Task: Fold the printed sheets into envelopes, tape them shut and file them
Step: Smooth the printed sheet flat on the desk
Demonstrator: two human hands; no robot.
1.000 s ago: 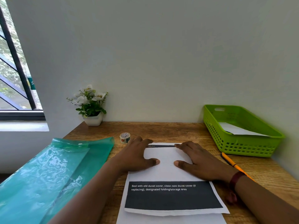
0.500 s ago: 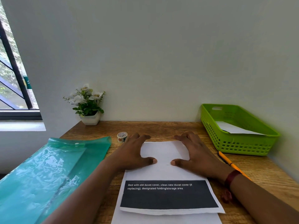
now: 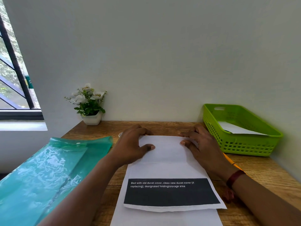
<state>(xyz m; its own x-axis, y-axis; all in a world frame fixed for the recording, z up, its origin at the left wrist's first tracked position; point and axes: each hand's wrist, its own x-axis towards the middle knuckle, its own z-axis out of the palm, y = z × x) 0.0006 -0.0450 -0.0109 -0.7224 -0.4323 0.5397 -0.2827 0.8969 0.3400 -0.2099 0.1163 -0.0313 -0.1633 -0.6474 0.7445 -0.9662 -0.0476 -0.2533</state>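
Observation:
A white printed sheet lies on the wooden desk in front of me, with a black text block on its near part. Its far part is folded over, and the flap edge crosses the sheet just below my thumbs. My left hand presses the fold's far left corner with the fingers spread. My right hand presses the far right corner the same way. A second white sheet sticks out from underneath at the near edge. The tape roll is almost hidden behind my left hand.
A teal plastic folder lies at the left, hanging over the desk edge. A green basket holding a folded white paper stands at the right by the wall. An orange pencil lies beside my right wrist. A potted plant stands at the back.
The far part of the sheet has been folded over, hiding a dark strip at its far edge. Both hands slid to the far edge and moved apart toward the corners.

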